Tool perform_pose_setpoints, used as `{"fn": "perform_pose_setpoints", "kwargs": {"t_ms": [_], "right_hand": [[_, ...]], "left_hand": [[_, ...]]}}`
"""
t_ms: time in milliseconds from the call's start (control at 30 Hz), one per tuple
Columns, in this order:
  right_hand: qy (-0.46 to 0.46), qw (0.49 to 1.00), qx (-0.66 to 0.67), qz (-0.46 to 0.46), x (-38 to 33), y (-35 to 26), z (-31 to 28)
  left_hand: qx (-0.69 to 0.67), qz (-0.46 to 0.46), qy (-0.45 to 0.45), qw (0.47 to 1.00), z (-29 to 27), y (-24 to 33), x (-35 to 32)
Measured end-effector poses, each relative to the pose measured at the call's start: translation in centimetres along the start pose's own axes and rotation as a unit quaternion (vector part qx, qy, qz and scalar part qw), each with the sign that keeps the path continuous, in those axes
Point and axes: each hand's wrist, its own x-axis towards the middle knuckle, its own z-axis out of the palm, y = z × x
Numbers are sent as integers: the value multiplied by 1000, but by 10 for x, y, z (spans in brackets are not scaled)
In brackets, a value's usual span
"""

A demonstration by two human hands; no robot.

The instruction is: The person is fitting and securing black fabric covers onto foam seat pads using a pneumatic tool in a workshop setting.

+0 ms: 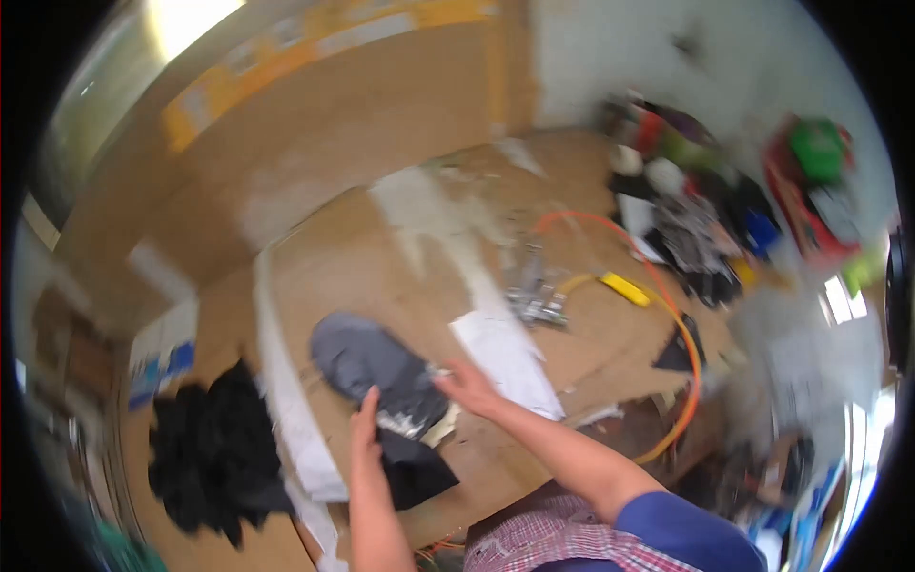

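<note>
On the worktable in front of me lies a dark grey, oval piece [357, 348] with a rounded far end, its exact kind unclear. Its near end is crumpled, with pale scraps beside it. My left hand [365, 427] stands at its near left edge, fingers stretched and pointing away from me. At the right edge, my right hand [464, 385] has its fingers drawn together by a small whitish bit; blur hides what they pinch. A flat black piece of fabric [416, 473] lies just below the grey piece, partly behind my left hand.
Black cloth [214, 453] is heaped at the left. White paper [510, 362] lies right of my hands, with small metal parts [538, 303] beyond it. A yellow-handled tool [625, 289] lies near a curving orange hose [688, 334]. Mixed scraps [691, 224] crowd the far right.
</note>
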Motion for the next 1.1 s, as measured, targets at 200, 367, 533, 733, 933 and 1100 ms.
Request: {"fn": "perform_pose_setpoints", "kwargs": {"t_ms": [200, 367, 533, 733, 933, 1100], "right_hand": [[-77, 989, 105, -70, -8, -87, -25], [13, 977, 182, -113, -80, -71, -112], [172, 973, 150, 32, -199, -23, -182], [518, 792, 288, 147, -400, 68, -257], [742, 588, 238, 216, -509, 196, -324], [589, 630, -38, 505, -548, 376, -359]], "left_hand": [[122, 304, -45, 944, 40, 43, -98], [141, 234, -176, 946, 96, 31, -113], [368, 91, -297, 877, 171, -22, -130], [339, -24, -475, 812, 245, -105, -164], [449, -74, -438, 776, 316, -153, -191], [515, -27, -416, 749, 405, -193, -216]]}}
